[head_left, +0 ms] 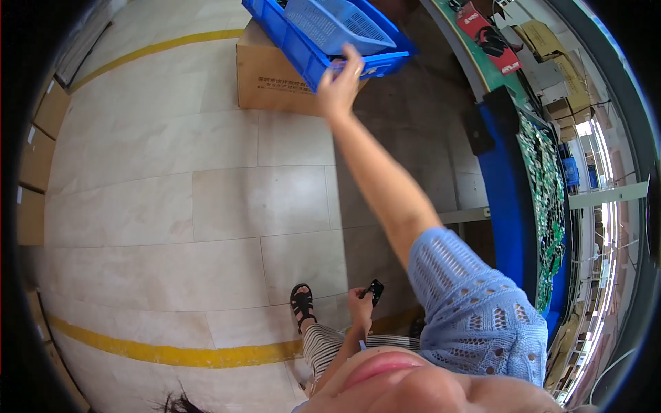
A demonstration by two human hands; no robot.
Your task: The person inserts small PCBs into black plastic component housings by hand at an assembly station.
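My right arm reaches far forward, and my right hand (339,88) is at the near corner of a blue plastic crate (299,56). Its fingers are curled, with a small purplish spot between thumb and fingers; blur hides what it is. A paler blue slotted basket (337,26) lies tilted inside the crate. Under the crate stands a cardboard box (272,79). Down by my legs, my left hand (360,308) is closed around a small black object (374,290) whose kind I cannot make out.
On the right, a long blue-sided tray (506,199) holds many green circuit boards (544,199). Beyond it is a green-topped bench (451,34) with a red package (485,38). Cardboard boxes (34,158) line the left edge. Yellow lines (200,356) cross the tiled floor.
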